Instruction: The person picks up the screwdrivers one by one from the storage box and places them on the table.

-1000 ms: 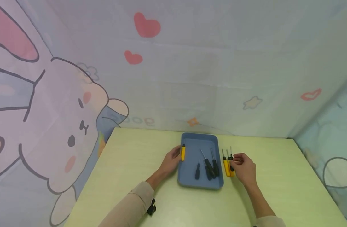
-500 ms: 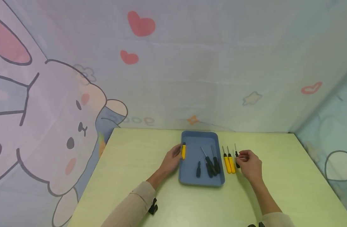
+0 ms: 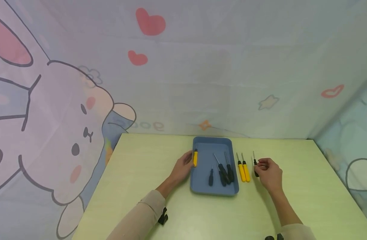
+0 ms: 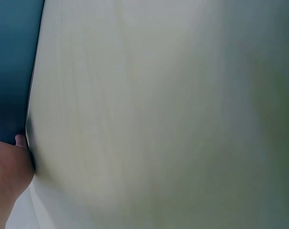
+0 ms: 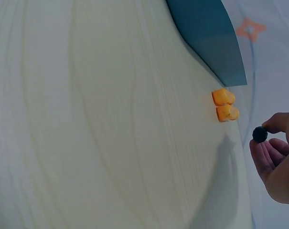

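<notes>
A blue tray (image 3: 214,190) lies on the table, with several dark-handled screwdrivers (image 3: 222,171) and a yellow-handled screwdriver (image 3: 195,158) along its left wall. My left hand (image 3: 182,166) holds the tray's left rim, close to the yellow handle; in the left wrist view part of the hand (image 4: 10,169) meets the tray's outer wall (image 4: 13,71). To the right of the tray, my right hand (image 3: 270,173) pinches a small black screwdriver (image 3: 255,166) between thumb and fingers, its shaft pointing away from me. In the right wrist view the handle end (image 5: 260,134) shows between the fingertips.
Two yellow-handled screwdrivers (image 3: 243,171) lie side by side on the table (image 3: 306,186), between the tray and my right hand. A printed cloth backdrop (image 3: 216,83) stands behind the table's far edge.
My right hand has moved right with the black screwdriver, away from the two yellow-handled screwdrivers beside the tray. My left hand has stayed at the tray's rim.
</notes>
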Tool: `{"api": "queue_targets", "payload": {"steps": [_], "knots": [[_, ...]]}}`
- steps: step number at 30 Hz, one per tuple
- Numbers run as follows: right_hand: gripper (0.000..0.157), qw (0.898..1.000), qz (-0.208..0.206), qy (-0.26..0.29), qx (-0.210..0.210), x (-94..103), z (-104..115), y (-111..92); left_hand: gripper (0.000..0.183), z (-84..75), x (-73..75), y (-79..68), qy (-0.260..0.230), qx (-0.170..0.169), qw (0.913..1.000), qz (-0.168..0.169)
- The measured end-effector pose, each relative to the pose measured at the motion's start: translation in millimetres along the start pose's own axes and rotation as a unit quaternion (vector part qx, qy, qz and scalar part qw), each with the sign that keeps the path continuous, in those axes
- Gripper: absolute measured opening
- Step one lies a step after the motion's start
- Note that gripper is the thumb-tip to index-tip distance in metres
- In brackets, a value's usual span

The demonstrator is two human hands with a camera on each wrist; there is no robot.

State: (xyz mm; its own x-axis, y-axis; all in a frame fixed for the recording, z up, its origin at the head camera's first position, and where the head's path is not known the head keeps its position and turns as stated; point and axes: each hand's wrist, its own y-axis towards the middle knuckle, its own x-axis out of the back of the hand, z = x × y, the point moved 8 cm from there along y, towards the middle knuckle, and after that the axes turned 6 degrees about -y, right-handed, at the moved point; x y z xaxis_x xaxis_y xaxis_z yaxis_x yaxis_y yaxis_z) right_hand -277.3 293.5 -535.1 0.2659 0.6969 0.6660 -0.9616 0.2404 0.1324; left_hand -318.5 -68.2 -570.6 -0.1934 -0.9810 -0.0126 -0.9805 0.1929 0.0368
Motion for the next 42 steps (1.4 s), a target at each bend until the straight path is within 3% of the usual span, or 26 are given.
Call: {"api": "queue_targets", "payload": {"steps": [8, 13, 17, 24, 42], "knots": [[0.031, 1.0, -0.002, -0.005, -0.011, 3.4, -6, 4, 0.064, -27.5, -2.8, -12.3, -0.002, 0.01, 0.9999, 0.011], [0.03, 1.0, -0.003, -0.001, -0.011, 4.1, -9, 4, 0.064, -32.6, -3.5, -16.3, -0.003, 0.011, 0.9999, 0.011], [0.03, 1.0, -0.003, -0.001, -0.013, 3.7, -11, 5, 0.065, -26.2, -2.6, -12.3, -0.005, 0.012, 0.9998, 0.012], [0.031, 1.0, -0.006, -0.001, -0.019, 2.9, -15, 6, 0.065, 3.6, 0.2, 1.4, -0.002, -0.002, 1.0, 0.0], [0.033, 0.999, 0.009, -0.016, -0.042, -9.4, -24, 3, 0.065, 7.5, 1.9, 0.7, 0.015, -0.004, 0.9999, -0.006]]}}
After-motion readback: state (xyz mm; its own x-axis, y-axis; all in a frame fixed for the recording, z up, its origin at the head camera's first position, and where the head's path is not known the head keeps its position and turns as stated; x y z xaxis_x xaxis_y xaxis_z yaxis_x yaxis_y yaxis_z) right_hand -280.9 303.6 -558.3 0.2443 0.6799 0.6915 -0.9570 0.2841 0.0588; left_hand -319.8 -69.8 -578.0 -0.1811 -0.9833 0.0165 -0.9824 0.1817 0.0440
